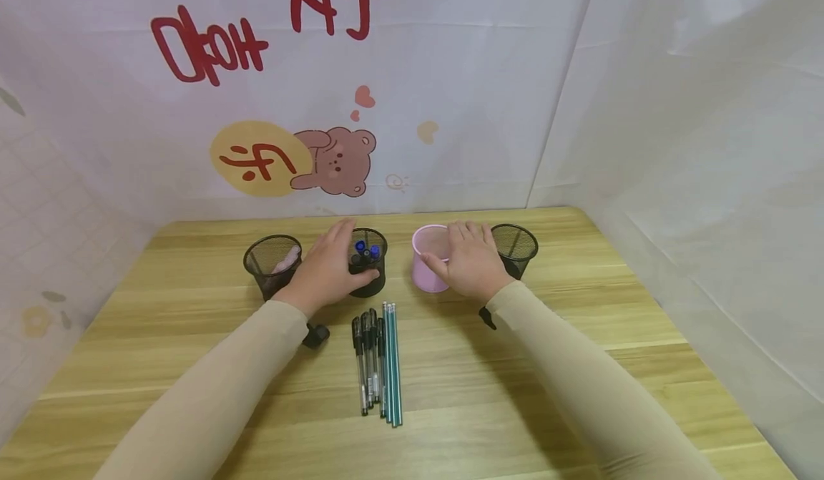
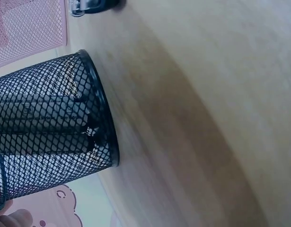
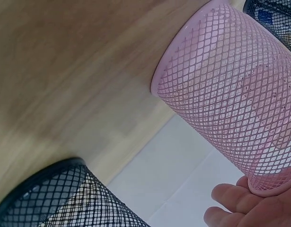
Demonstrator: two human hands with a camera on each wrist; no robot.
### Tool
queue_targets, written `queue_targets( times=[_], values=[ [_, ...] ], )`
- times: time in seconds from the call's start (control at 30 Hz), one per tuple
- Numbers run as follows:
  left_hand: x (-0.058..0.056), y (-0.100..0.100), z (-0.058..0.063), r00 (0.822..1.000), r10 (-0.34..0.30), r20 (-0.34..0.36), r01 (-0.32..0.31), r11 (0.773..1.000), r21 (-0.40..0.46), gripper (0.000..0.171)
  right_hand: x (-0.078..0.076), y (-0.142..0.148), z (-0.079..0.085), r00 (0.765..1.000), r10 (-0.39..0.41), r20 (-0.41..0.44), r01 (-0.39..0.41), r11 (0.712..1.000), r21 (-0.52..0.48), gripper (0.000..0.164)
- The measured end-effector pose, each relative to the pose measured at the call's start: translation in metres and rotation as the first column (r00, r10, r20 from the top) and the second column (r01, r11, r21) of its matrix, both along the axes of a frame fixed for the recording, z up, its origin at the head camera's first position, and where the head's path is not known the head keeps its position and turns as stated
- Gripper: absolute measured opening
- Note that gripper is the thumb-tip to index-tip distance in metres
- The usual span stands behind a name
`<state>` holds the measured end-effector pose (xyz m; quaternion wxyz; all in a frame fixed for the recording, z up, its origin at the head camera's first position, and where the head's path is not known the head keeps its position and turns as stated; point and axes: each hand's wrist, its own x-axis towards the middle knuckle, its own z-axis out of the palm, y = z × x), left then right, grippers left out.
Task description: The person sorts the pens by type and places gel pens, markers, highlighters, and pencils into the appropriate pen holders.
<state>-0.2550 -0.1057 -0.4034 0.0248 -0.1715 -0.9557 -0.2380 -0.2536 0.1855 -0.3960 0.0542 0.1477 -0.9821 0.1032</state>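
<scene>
Four cups: one pink cup [image 1: 423, 278], three black, namely left cup [image 1: 260, 271], pen cup [image 1: 373, 285], right cup [image 1: 526, 255]. Four loose pens [image 1: 374, 344], three pencils [image 1: 392, 365], side by side, nearer the person than the hands. Cups line the worktop's [image 1: 463, 394] far edge; gap between pen and pink cups. Left hand [image 1: 328, 269]: thumb across pen cup's front, can't tell if gripping. Right hand [image 1: 473, 262]: fingers straight, spread, at pink cup's right rim, no grip.
</scene>
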Motion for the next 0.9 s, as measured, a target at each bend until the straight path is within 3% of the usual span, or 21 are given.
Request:
queue_targets(
  times=[0.17, 0.3, 0.37, 0.47, 0.53, 0.6, 0.67, 0.7, 0.73, 0.77, 0.8, 0.83, 0.9],
  values=[
    [0.004, -0.004, 0.005, 1.000, -0.009, -0.003, 0.009, 1.000, 0.028, 0.116, -0.001, -0.001, -0.003, 1.000, -0.003, -0.008, 0.003, 1.000, 0.011, 0.094],
    [0.015, -0.008, 0.014, 0.999, -0.035, -0.020, 0.036, 0.998, 0.052, 0.118, -0.001, -0.002, -0.003, 1.000, -0.003, 0.003, 0.003, 1.000, 0.006, 0.095],
    [0.025, -0.009, 0.021, 0.997, -0.053, -0.054, 0.057, 0.996, 0.063, 0.115, 0.000, -0.002, -0.002, 1.000, -0.005, 0.012, 0.005, 1.000, 0.001, 0.095],
    [0.041, -0.011, 0.033, 0.981, -0.085, -0.174, 0.099, 0.992, 0.073, 0.103, 0.000, -0.002, -0.003, 1.000, -0.008, 0.015, 0.008, 1.000, 0.002, 0.095],
    [0.053, -0.013, 0.040, 0.947, -0.121, -0.298, 0.148, 0.987, 0.069, 0.090, 0.000, -0.002, -0.004, 1.000, -0.008, 0.013, 0.008, 1.000, 0.010, 0.096],
    [0.066, -0.015, 0.046, 0.888, -0.160, -0.432, 0.198, 0.979, 0.044, 0.074, -0.001, -0.002, -0.006, 1.000, -0.007, 0.012, 0.007, 1.000, 0.012, 0.096],
    [0.078, -0.017, 0.049, 0.817, -0.201, -0.541, 0.238, 0.971, -0.001, 0.059, -0.001, -0.002, -0.007, 1.000, -0.005, 0.012, 0.005, 1.000, 0.013, 0.096],
    [0.083, -0.019, 0.049, 0.790, -0.222, -0.571, 0.254, 0.967, -0.025, 0.053, -0.001, -0.002, -0.007, 1.000, -0.004, 0.013, 0.004, 1.000, 0.014, 0.095],
    [0.089, -0.019, 0.048, 0.774, -0.243, -0.584, 0.264, 0.963, -0.050, 0.046, -0.001, -0.001, -0.007, 1.000, -0.005, 0.013, 0.005, 1.000, 0.014, 0.095],
    [0.094, -0.020, 0.047, 0.771, -0.261, -0.580, 0.265, 0.961, -0.079, 0.041, -0.001, -0.001, -0.006, 1.000, -0.005, 0.012, 0.004, 1.000, 0.016, 0.095],
    [0.098, -0.020, 0.045, 0.783, -0.273, -0.559, 0.259, 0.960, -0.107, 0.037, -0.001, -0.001, -0.006, 1.000, -0.005, 0.010, 0.005, 1.000, 0.018, 0.094],
    [0.102, -0.020, 0.043, 0.808, -0.278, -0.520, 0.246, 0.960, -0.130, 0.034, 0.000, -0.001, -0.005, 1.000, -0.004, 0.006, 0.004, 1.000, 0.018, 0.094],
    [0.108, -0.019, 0.039, 0.882, -0.260, -0.392, 0.208, 0.963, -0.171, 0.031, 0.000, -0.001, -0.003, 1.000, -0.005, -0.001, 0.005, 1.000, 0.019, 0.093]
  ],
)
